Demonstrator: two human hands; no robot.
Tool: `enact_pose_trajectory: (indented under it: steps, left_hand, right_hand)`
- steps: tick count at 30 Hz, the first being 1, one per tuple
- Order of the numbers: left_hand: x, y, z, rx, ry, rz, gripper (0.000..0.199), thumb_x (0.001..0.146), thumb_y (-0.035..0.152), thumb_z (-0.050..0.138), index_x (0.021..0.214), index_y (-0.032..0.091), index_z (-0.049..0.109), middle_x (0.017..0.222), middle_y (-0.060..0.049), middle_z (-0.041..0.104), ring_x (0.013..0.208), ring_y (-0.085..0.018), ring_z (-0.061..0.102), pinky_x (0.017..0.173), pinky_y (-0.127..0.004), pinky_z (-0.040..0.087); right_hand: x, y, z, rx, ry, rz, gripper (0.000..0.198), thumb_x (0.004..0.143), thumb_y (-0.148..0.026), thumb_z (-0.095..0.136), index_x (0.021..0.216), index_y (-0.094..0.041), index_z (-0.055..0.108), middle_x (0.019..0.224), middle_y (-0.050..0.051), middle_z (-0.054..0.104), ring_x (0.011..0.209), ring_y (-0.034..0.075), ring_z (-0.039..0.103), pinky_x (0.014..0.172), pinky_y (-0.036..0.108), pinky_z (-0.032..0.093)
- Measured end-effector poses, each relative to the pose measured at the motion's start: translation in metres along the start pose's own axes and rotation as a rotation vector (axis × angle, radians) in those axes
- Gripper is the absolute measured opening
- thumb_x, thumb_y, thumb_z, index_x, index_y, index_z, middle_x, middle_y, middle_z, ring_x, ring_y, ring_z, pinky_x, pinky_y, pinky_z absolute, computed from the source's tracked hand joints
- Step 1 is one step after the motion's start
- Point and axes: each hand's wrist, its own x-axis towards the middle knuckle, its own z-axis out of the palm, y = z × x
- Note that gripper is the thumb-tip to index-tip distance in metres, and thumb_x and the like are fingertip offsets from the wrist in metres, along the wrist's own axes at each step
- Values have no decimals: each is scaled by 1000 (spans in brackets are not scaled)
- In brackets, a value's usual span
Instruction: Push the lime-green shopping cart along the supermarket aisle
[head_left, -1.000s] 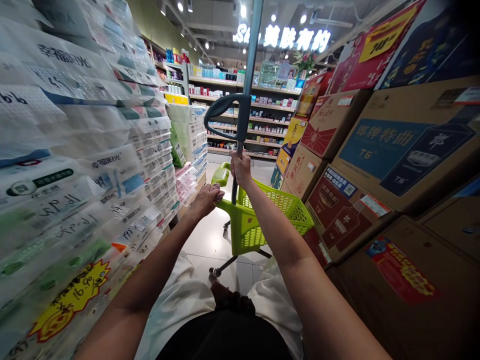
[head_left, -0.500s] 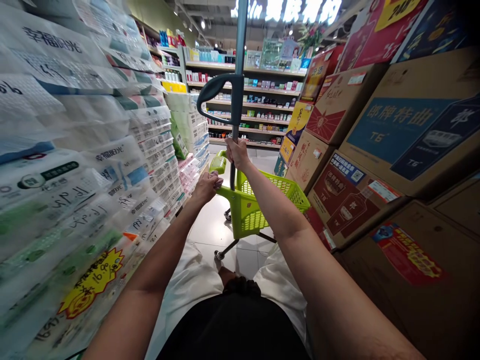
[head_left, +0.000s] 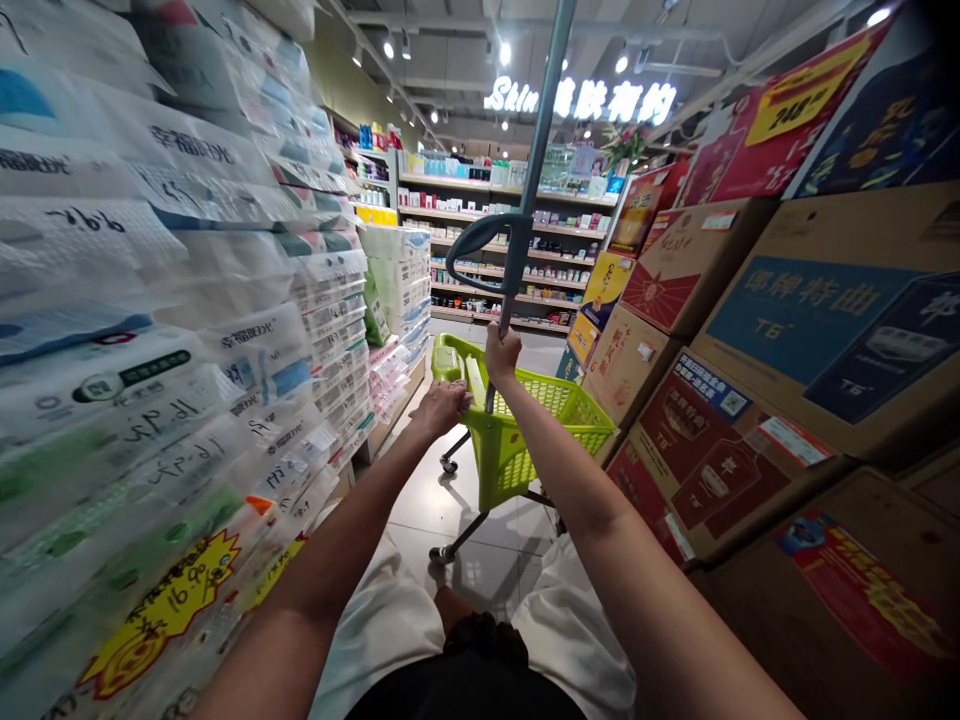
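Observation:
A lime-green shopping cart (head_left: 499,460) with a lattice basket stands in front of me on thin legs with casters. My left hand (head_left: 444,405) is closed over the near left corner of its rim, just below a green block-shaped part (head_left: 448,360). My right hand (head_left: 502,352) is wrapped around a dark grey pole (head_left: 541,130), which rises tilted to the right. Above that hand, a loop-shaped grey handle (head_left: 480,255) sticks out to the left of the pole. The pole's lower end meets the cart's near edge; how it is fixed there I cannot tell.
Stacked packs of tissue paper (head_left: 225,340) line the left side, with a yellow price tag (head_left: 161,610). Cardboard cartons (head_left: 817,300) are piled on the right. Tiled floor (head_left: 420,490) runs between them to shelves of small goods (head_left: 510,210) under a lit sign (head_left: 585,98).
My view has tilted upward, so the sign and ceiling lights show more. The pole now leans further right. Both hands keep their holds and appear lower in view, along with the cart.

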Motion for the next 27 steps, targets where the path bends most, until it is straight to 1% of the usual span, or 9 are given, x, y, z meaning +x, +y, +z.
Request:
enact_pose_trajectory:
  steps: [3, 5, 7, 10, 14, 16, 18, 23, 27]
  left_hand:
    - [-5, 12, 5, 14, 5, -15, 15, 89, 13, 54, 90, 18, 68, 99, -12, 68, 98, -27, 61, 94, -43, 50]
    - [-9, 21, 8, 17, 3, -4, 19, 87, 10, 53, 94, 19, 68, 103, -12, 67, 100, -26, 60, 96, -43, 50]
    - [-14, 30, 9, 34, -17, -12, 25, 83, 6, 54, 99, 19, 69, 105, -12, 67, 102, -27, 59, 96, -44, 50]
    - [-21, 43, 8, 57, -45, -24, 35, 80, 3, 57, 107, 20, 70, 110, -13, 66, 107, -31, 58, 94, -45, 51]
    - [-28, 62, 5, 113, -61, -6, 42, 77, 0, 56, 112, 19, 70, 116, -15, 65, 113, -33, 56, 97, -47, 50]
    - [-31, 69, 5, 147, -72, 15, 44, 76, -2, 54, 112, 18, 69, 116, -16, 65, 113, -34, 56, 98, -48, 50]
    - [-33, 75, 7, 161, -74, 43, 45, 76, -2, 52, 113, 18, 69, 114, -17, 65, 112, -34, 55, 98, -50, 50]
    - [-35, 78, 12, 119, -61, 61, 49, 77, -2, 51, 118, 20, 68, 115, -14, 65, 110, -32, 55, 100, -49, 50]
    - [-25, 61, 8, 53, -10, -186, 47, 85, 2, 51, 126, 18, 65, 123, -16, 62, 113, -33, 54, 96, -46, 51]
  right_hand:
    - [2, 0, -16, 184, -87, 11, 50, 91, -65, 55, 62, -28, 37, 42, -8, 41, 41, 12, 45, 42, 23, 34]
    - [3, -1, -29, 299, -220, 55, 52, 87, -67, 61, 62, -27, 39, 39, -9, 41, 35, 9, 38, 37, 22, 30]
    - [3, -2, -42, 379, -362, 108, 52, 81, -70, 69, 66, -25, 46, 41, -8, 49, 33, 9, 40, 36, 21, 32]
    - [5, -3, -57, 442, -487, 168, 53, 74, -72, 75, 74, -23, 54, 50, -4, 62, 40, 12, 55, 43, 21, 45]
    - [10, 0, -65, 432, -399, 57, 45, 80, -65, 73, 75, -22, 58, 67, 2, 74, 74, 19, 76, 79, 34, 62]
    - [12, 3, -66, 396, -307, -60, 41, 82, -60, 71, 72, -23, 59, 79, 4, 78, 95, 22, 77, 100, 41, 58]
    - [13, 5, -68, 386, -256, -111, 39, 84, -60, 69, 72, -23, 60, 84, 4, 79, 104, 23, 76, 109, 45, 53]
    - [14, 11, -72, 493, -321, 41, 42, 88, -63, 68, 93, -23, 60, 65, 0, 74, 83, 22, 78, 91, 43, 62]
    - [17, 16, -70, 536, -309, 50, 40, 90, -60, 68, 99, -22, 59, 63, -1, 72, 74, 20, 78, 85, 41, 65]
